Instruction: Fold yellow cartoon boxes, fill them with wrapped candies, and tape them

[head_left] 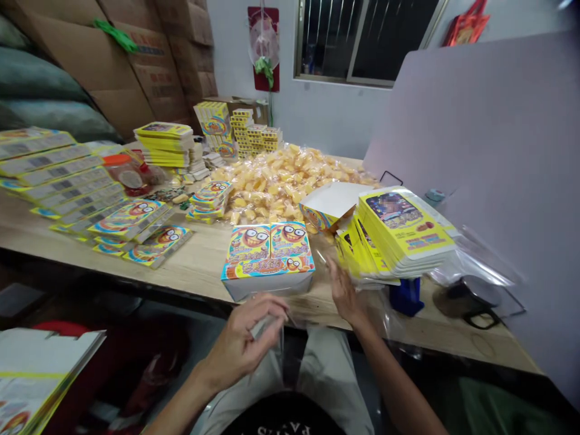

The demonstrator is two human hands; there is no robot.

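Cut-off letters (284, 430) on shirt (283, 412), blurred Chinese lettering (254, 267) on boxes (251, 238)

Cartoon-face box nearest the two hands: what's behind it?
Behind the cartoon-face box, a heap of yellow pieces in clear wrappers spreads over the table. Anything lying low against the box's far side is covered, so I can't tell what is there.

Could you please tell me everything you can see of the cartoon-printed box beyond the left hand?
The box looks like cardboard, printed in yellow, blue and pink. Its upward side shows two panels, each with a grinning face in glasses; lettering and a smaller face run along the near edge, and a whitish side faces the camera. It rests near the edge of the table; whether the left hand touches it is unclear.
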